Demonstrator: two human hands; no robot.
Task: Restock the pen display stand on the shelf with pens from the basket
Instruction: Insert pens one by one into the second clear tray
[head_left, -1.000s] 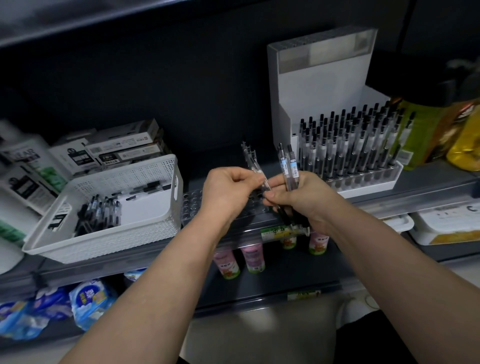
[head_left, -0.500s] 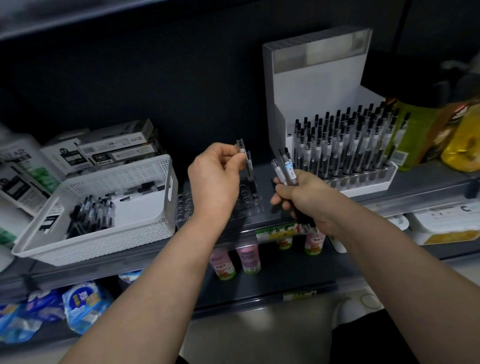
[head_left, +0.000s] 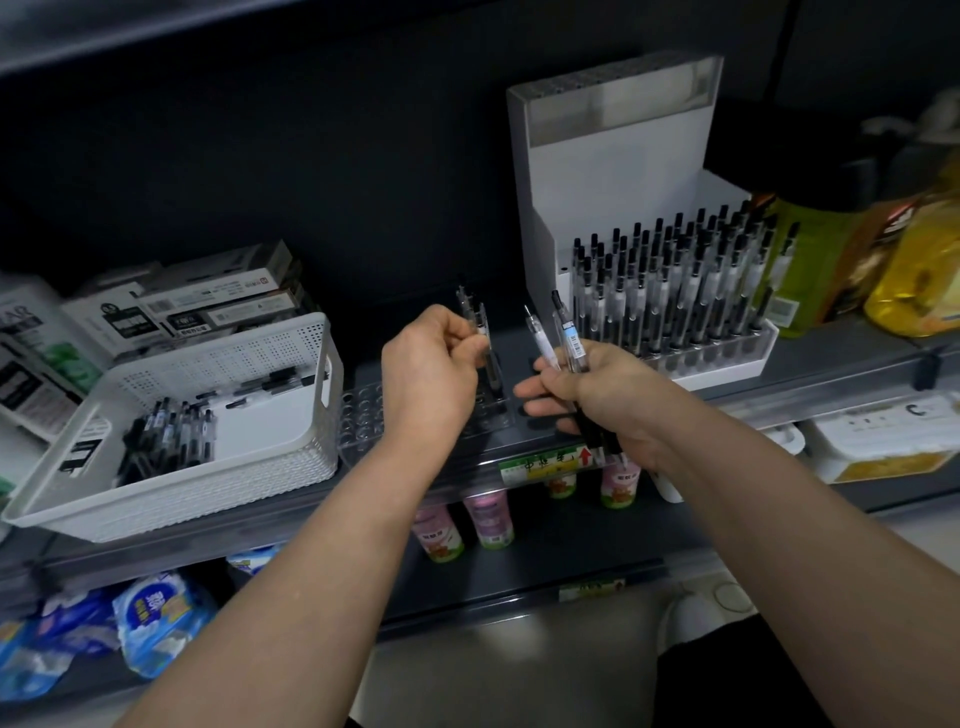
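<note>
Now, on your left the white basket (head_left: 208, 488) is holding more loose pens (head_left: 176, 436). Beside it, your left hand (head_left: 428, 374) is pinching a pen (head_left: 482, 332) upright, tip down over the clear pen stand (head_left: 363, 410). You're seating it, I'd say, and next you'll be needing a straight drop into a free hole. Your right hand (head_left: 613, 395) is gripping spare pens (head_left: 569, 338), near the full white rack (head_left: 737, 358).

basket (head_left: 208, 493) left, filled stand (head_left: 623, 171) right, room between
</note>
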